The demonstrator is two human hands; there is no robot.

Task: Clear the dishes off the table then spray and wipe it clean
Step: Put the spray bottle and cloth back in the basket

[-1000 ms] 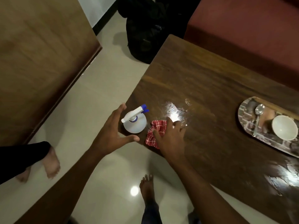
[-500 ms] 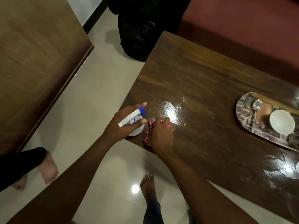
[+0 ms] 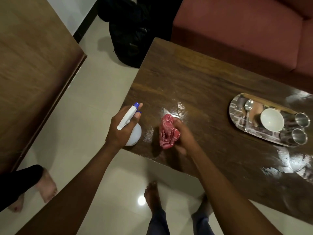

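Hidden, cut off and blurred parts

Your left hand (image 3: 121, 128) covers the spray bottle's (image 3: 134, 133) neck; your right hand (image 3: 183, 133) and the red cloth (image 3: 167, 133) are motion-blurred; the bench (image 3: 194, 78) runs off the right edge.

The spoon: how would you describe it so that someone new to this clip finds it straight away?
Start at the dark wooden table and go to the oval mirrored metal tray near its right end. The small silver metal spoon lies on the tray's left part, bowl pointing away from the person, beside the white ceramic bowl. It is the only long, thin item there; the two steel cups are round.
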